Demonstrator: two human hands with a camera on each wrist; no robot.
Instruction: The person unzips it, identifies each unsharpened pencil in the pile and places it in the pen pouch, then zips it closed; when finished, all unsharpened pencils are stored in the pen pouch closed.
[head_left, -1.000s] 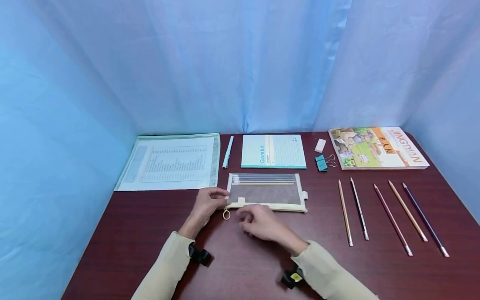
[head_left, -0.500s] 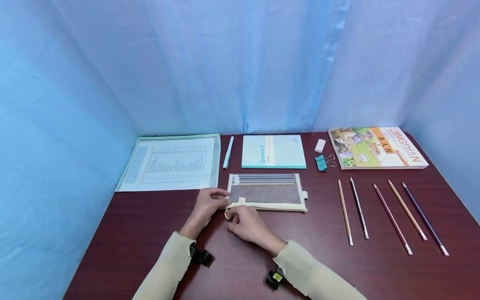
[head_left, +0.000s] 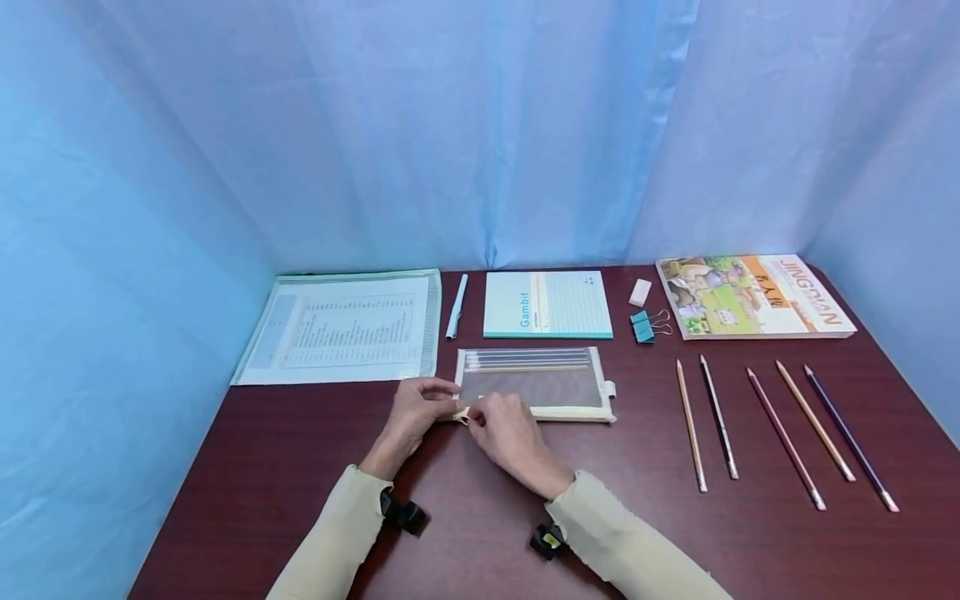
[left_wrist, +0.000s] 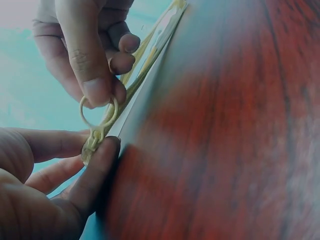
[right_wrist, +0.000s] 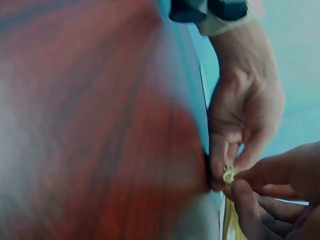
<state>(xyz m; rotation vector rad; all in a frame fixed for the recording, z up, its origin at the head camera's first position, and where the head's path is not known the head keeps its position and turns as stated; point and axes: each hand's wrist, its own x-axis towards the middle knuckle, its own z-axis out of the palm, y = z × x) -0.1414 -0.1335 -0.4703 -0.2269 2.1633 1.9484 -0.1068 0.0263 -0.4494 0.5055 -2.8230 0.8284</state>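
In the head view a cream-edged mesh pencil case [head_left: 540, 392] lies flat, its zipper edge toward me. Several pencils show through the mesh along its far side. My left hand [head_left: 411, 414] pinches the case's near left corner, at the zipper's end, between thumb and fingers. From the other side my right hand [head_left: 513, 437] pinches the zipper's ring pull [left_wrist: 86, 119] between thumb and forefinger. In the left wrist view the slider sits right beside the left fingertips, and the ring stands up from it. The right hand covers part of the zipper edge in the head view.
Behind the case lie a document pouch [head_left: 345, 329], a pen [head_left: 456, 307] and a notebook [head_left: 547, 304]. Farther right are an eraser [head_left: 640, 292], a teal binder clip [head_left: 642, 327] and a thick book [head_left: 753, 296]. Several loose pencils [head_left: 783, 433] spread over the table's right side.
My right hand has moved left to the zipper's ring pull and taken hold of it, lifting it toward the case. The left hand has kept its hold on the corner.
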